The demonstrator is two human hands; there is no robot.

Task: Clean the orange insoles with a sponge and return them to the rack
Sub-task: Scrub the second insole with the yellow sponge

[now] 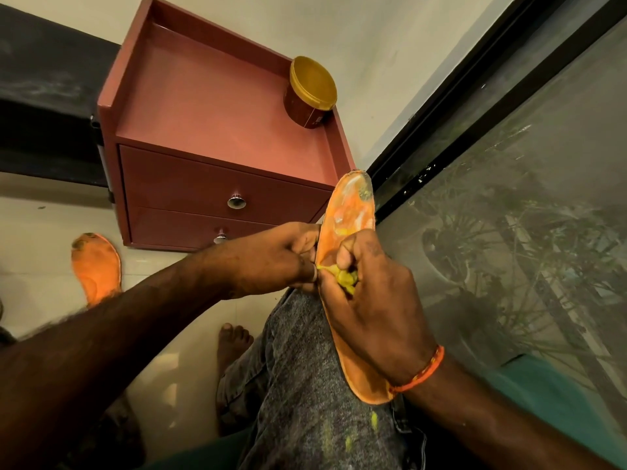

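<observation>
An orange insole [351, 212] rests on my right knee, its toe end pointing up and smeared with pale streaks and dark spots. My left hand [278, 256] pinches its left edge near the middle. My right hand [369, 303] lies over the insole's middle, squeezing a small yellow-green sponge [346, 277] against it. The heel end [371, 391] sticks out below my right wrist. A second orange insole [96, 266] lies flat on the tiled floor at the left, with dark marks at its toe.
A reddish-brown cabinet [217, 123] with two drawers and metal knobs stands just ahead, a gold-lidded jar [310, 93] on its top. A dark-framed glass door [509, 198] runs along the right. My bare foot [234, 344] rests on the floor below my hands.
</observation>
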